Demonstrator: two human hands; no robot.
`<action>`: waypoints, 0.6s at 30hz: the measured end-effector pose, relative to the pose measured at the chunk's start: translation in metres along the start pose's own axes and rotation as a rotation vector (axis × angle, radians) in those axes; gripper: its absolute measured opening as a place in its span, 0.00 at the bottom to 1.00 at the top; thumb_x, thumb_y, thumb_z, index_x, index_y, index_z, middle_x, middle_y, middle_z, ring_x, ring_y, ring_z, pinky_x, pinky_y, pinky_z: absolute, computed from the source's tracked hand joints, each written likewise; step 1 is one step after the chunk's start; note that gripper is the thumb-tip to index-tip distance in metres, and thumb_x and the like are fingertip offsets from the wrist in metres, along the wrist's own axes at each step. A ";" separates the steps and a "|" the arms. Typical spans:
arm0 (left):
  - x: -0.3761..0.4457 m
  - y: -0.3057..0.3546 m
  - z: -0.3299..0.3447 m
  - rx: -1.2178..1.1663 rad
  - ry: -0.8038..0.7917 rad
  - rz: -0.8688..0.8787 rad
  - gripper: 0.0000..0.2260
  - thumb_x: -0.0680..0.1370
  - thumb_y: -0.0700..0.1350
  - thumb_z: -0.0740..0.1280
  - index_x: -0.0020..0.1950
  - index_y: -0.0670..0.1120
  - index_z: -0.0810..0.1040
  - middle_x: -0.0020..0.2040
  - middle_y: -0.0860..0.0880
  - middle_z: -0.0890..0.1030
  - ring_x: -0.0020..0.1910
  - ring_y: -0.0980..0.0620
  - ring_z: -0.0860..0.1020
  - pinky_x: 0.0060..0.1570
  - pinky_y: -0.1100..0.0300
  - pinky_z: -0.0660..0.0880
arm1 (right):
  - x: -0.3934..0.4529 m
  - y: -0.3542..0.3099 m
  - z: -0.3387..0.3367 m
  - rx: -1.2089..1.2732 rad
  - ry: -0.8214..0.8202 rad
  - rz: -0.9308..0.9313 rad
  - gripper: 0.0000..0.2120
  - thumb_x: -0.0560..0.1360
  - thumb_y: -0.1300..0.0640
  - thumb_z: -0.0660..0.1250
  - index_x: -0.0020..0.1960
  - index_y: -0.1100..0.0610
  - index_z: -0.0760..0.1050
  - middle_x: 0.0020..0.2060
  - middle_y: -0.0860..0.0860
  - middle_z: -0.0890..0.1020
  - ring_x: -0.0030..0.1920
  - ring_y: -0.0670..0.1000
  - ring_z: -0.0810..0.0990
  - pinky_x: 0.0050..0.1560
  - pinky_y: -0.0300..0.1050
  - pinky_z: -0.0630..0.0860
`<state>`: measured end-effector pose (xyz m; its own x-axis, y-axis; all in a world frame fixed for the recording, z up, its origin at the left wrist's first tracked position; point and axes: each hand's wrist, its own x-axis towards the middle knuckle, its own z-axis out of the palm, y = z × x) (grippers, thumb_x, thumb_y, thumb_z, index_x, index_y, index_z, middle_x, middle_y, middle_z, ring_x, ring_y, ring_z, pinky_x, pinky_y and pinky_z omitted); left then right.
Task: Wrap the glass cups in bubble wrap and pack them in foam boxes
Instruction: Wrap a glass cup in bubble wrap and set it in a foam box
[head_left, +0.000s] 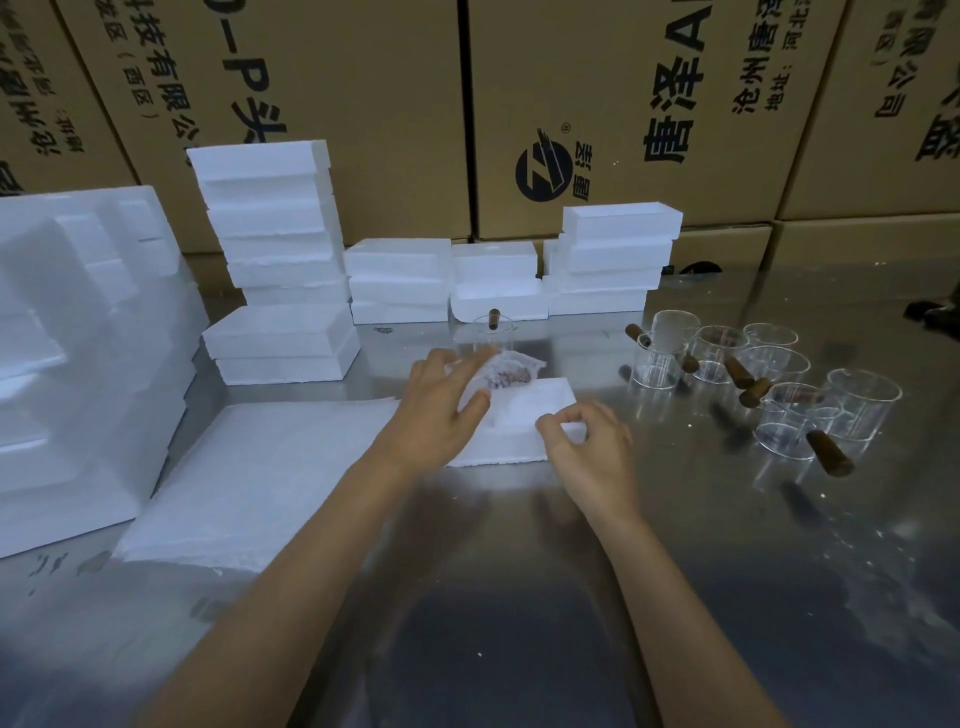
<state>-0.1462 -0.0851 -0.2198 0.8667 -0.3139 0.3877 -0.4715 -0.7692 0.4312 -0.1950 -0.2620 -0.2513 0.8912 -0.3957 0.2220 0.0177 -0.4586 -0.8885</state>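
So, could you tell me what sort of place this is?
Probably a warehouse packing station: printed cardboard cartons line the back, stacked foam boxes and loose glass cups sit on a steel table.

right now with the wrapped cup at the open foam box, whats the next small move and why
Probably press the wrapped cup down until it sits inside the open foam box. The left hand holds the bundle at the box's far edge, seemingly not yet seated, while the right hand pinches the near rim, steadying the box.
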 end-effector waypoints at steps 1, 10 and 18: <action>0.000 -0.003 0.003 0.016 -0.015 0.016 0.22 0.84 0.49 0.59 0.78 0.56 0.63 0.69 0.43 0.66 0.69 0.45 0.62 0.70 0.54 0.59 | 0.000 0.000 0.000 -0.006 0.005 -0.002 0.03 0.73 0.49 0.68 0.42 0.48 0.76 0.49 0.42 0.76 0.56 0.47 0.70 0.63 0.49 0.69; -0.006 -0.013 0.009 0.120 -0.075 0.095 0.22 0.83 0.52 0.58 0.77 0.62 0.62 0.73 0.47 0.64 0.72 0.47 0.62 0.72 0.54 0.58 | 0.007 0.000 0.008 -0.114 0.074 0.052 0.08 0.74 0.47 0.65 0.39 0.48 0.73 0.43 0.40 0.75 0.49 0.46 0.69 0.54 0.43 0.58; 0.085 -0.026 -0.036 -0.139 0.051 -0.137 0.15 0.82 0.48 0.62 0.69 0.54 0.71 0.62 0.49 0.75 0.62 0.47 0.73 0.59 0.53 0.71 | 0.027 -0.005 0.008 0.307 0.262 0.219 0.13 0.73 0.43 0.58 0.43 0.49 0.76 0.35 0.43 0.80 0.38 0.45 0.77 0.37 0.43 0.66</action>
<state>-0.0660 -0.0719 -0.1685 0.9163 -0.1804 0.3575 -0.3712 -0.7173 0.5896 -0.1677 -0.2643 -0.2439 0.7446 -0.6632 0.0750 0.0108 -0.1004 -0.9949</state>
